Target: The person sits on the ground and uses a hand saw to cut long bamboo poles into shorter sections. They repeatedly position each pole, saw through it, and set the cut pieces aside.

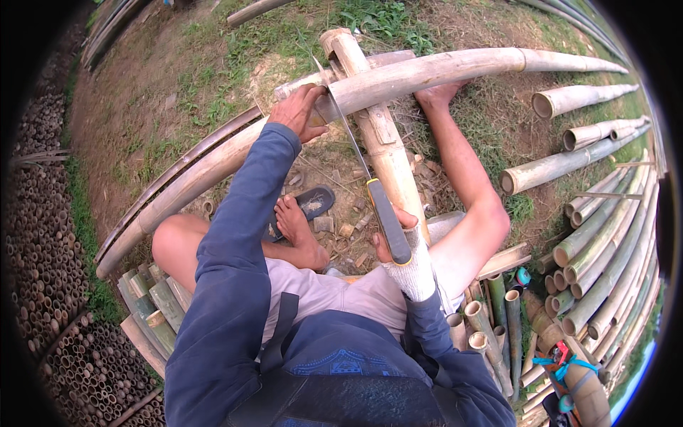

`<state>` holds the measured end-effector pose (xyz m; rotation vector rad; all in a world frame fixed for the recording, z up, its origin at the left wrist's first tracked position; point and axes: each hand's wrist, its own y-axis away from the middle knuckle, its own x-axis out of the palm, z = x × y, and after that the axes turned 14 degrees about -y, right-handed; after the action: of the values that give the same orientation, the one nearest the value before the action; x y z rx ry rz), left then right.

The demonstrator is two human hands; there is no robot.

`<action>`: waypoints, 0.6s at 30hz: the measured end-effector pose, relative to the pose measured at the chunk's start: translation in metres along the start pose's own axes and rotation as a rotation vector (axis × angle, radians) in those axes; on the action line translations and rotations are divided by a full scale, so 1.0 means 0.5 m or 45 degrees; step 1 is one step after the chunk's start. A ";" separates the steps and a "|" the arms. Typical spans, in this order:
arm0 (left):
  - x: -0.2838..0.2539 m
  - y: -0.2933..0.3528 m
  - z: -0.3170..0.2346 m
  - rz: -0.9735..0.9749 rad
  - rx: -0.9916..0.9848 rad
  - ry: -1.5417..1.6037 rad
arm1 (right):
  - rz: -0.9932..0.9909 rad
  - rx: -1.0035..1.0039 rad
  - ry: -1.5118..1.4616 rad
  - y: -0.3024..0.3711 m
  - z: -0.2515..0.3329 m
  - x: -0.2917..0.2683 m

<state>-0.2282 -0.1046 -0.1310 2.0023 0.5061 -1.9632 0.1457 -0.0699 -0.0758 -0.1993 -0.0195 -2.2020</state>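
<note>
A long bamboo pole (pixel 441 69) lies across in front of me, its left stretch (pixel 196 158) running down to the left rim. My left hand (pixel 297 112) is closed over the pole, thumb toward me, right beside the saw blade. In my right hand (pixel 404 238), which wears a white knit glove, is the grey and yellow handle of a hand saw (pixel 389 220). The thin saw blade (pixel 348 132) slants up and away from the handle and crosses the pole just right of my left fingers. Beneath the pole stands a thick bamboo support (pixel 388 153) with a crosspiece.
Cut bamboo pieces are stacked at left (pixel 53 235) and beside my left knee (pixel 160 306). Long bamboo poles (pixel 605 249) lie at right. A dark sandal (pixel 315 203) and offcuts (pixel 346 230) lie between my legs. Blue ties (pixel 569 368) wrap a pole at lower right.
</note>
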 end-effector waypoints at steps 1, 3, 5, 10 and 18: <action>0.000 0.000 0.004 -0.017 0.003 -0.004 | 0.042 -0.076 0.022 0.010 0.004 -0.006; 0.000 0.002 0.008 -0.078 0.044 0.029 | 0.010 -0.109 0.307 0.017 0.013 -0.015; -0.002 0.007 0.006 -0.075 0.043 0.050 | 0.037 -0.137 0.144 -0.012 0.014 -0.010; -0.028 0.002 0.000 0.015 0.017 0.031 | -0.001 -0.188 0.110 -0.187 -0.025 0.055; -0.028 0.015 0.006 -0.137 0.126 -0.010 | 0.023 0.147 -0.123 0.014 0.001 -0.011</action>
<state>-0.2276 -0.1131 -0.1175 2.0653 0.5351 -2.0967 0.1544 -0.0698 -0.0767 -0.2400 -0.1968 -2.1641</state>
